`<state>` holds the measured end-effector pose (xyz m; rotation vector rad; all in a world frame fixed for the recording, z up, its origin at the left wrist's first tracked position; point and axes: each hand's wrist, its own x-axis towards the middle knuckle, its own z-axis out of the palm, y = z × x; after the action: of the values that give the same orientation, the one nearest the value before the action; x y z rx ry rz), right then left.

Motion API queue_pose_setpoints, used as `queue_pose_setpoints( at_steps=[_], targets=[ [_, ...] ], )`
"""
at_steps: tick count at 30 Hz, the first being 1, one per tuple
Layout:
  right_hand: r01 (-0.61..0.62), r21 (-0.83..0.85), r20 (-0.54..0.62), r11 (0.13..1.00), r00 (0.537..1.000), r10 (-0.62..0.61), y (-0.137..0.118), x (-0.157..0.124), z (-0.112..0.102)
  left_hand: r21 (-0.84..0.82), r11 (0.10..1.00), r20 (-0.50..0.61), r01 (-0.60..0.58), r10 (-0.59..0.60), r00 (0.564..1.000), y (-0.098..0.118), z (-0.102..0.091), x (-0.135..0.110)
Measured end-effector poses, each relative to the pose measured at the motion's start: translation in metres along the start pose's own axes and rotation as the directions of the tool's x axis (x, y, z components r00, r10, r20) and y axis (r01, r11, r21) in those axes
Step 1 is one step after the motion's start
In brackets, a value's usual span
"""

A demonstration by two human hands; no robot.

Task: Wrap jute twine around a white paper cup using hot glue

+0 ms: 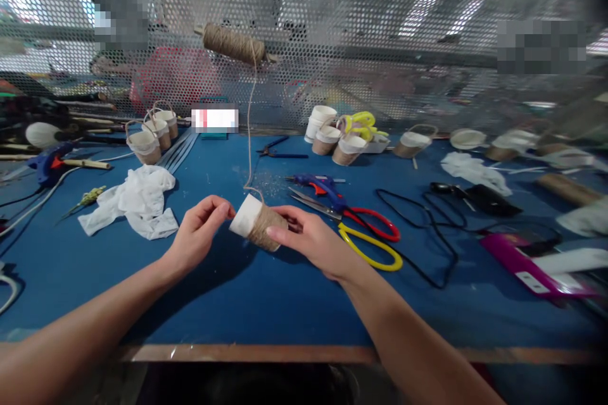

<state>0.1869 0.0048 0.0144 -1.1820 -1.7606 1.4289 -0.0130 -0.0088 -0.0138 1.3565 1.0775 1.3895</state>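
Observation:
A white paper cup (256, 221), partly wrapped in brown twine, lies tilted between my two hands above the blue table (266, 310). My right hand (311, 242) grips the wrapped end from the right. At the white rim, the fingers of my left hand (197, 234) are pinched together. A strand of twine (249, 133) rises from the cup to a twine spool (232, 43) fixed on the mesh screen.
Red and yellow scissors (370, 234) and a blue glue gun (320, 186) lie right of my hands. White cloth (137, 201) sits to the left. Twine-wrapped cups (154, 133) and plain cups (332, 133) stand at the back. Black cable (427, 228) and a magenta package (527, 262) lie right.

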Motion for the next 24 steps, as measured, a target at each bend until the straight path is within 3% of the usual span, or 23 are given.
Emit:
queue_pose_setpoints(
  at_steps=[4, 9, 19, 24],
  targets=[
    [-0.009, -0.019, -0.005, 1.000, 1.000, 0.009, 0.0014, 0.0004, 0.0016, -0.093, 0.995, 0.038, 0.027, -0.024, 0.999, 0.0000, 0.0014, -0.0025],
    [0.028, -0.092, -0.014, 0.995, 0.999, -0.029, 0.0007, 0.0005, 0.0011, -0.007, 1.000, -0.067, 0.029, -0.029, 0.997, 0.0015, 0.0019, -0.0004],
    [0.043, -0.314, -0.114, 0.948, 0.990, -0.082, 0.0041, 0.0044, -0.0026, 0.132, 0.984, -0.013, 0.123, -0.122, 0.992, -0.0002, -0.0004, 0.0023],
    [0.066, -0.377, -0.139, 0.924, 0.982, -0.127, 0.0048, 0.0052, -0.0042, 0.122, 0.983, -0.019, 0.134, -0.132, 0.991, -0.0001, -0.0014, 0.0042]
  ],
)
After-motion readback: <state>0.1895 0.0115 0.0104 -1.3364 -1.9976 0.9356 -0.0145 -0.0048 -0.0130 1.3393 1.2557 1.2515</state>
